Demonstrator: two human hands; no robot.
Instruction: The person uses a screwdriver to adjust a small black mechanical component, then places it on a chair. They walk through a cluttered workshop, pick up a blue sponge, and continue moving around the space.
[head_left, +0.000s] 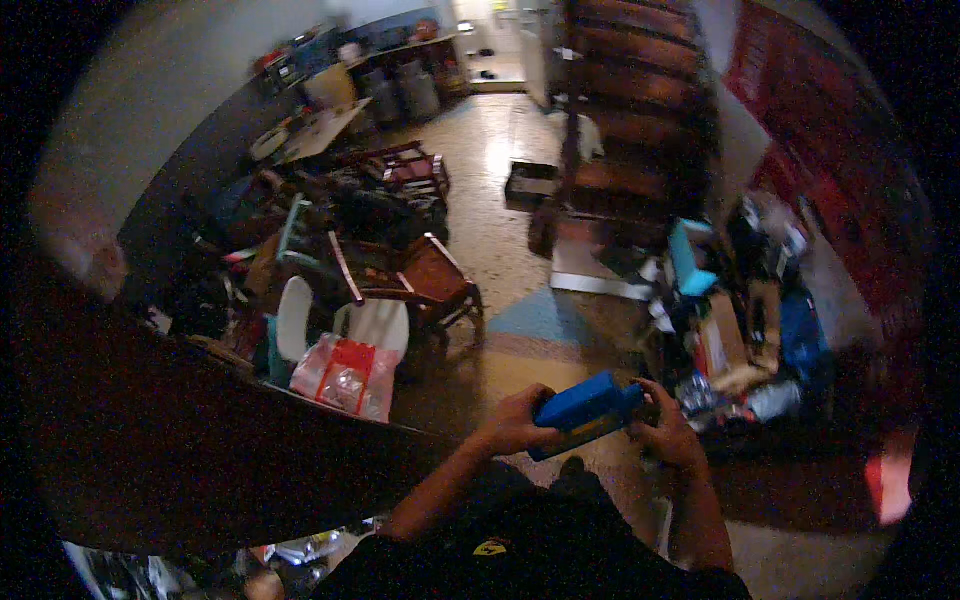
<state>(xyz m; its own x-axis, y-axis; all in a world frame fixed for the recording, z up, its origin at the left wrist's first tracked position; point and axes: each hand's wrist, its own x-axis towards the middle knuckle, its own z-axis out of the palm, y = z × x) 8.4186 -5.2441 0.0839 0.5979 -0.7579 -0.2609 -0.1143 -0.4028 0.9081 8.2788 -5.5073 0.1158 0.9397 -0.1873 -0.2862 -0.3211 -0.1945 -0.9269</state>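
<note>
A blue bottle (583,405) with a boxy body lies tilted on its side in front of my body, its narrow end toward the right. My left hand (515,422) is closed around the wide end, thumb along the near side. At the narrow end, my right hand (664,428) has its fingers curled on what looks like the cap. Dim light and blur hide whether the cap is on or loose. Below the bottle, my shoes and dark clothing show.
To the left stand wooden chairs (435,270), a white chair (372,325) and a red and clear plastic bag (350,378). A cluttered heap with a cardboard box (722,335) lies to the right. Wooden stairs (635,130) rise ahead, beside a lit doorway (495,50).
</note>
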